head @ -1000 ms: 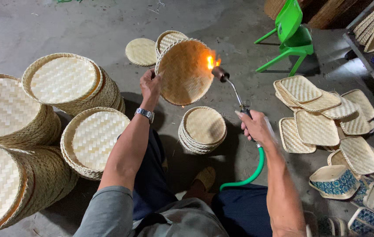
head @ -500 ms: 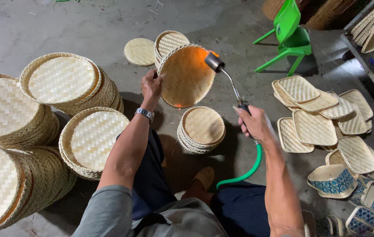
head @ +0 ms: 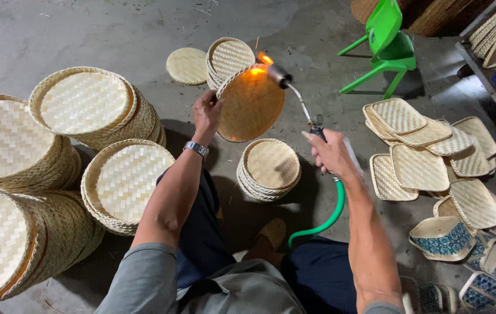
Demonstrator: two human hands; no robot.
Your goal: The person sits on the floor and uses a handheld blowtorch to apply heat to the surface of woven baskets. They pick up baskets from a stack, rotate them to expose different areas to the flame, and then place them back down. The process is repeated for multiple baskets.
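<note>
My left hand (head: pixel 207 111) grips the left rim of a round woven bamboo tray (head: pixel 250 103), held tilted up above the floor. My right hand (head: pixel 333 153) holds a gas torch (head: pixel 294 92) by its handle; a green hose (head: pixel 325 216) trails from it toward my legs. The torch's metal nozzle sits at the tray's upper right rim, and an orange flame (head: pixel 263 60) licks over that edge, lighting the tray's face orange. A watch is on my left wrist.
A short stack of round trays (head: pixel 270 168) lies below the held tray. Tall stacks of large round baskets (head: pixel 83 106) fill the left. Square woven trays (head: pixel 420 152) are scattered right, near patterned boxes (head: pixel 441 237). A green plastic chair (head: pixel 385 42) stands behind.
The torch nozzle and flame have moved from the tray's right side up to its upper rim. My left hand has turned the tray slightly.
</note>
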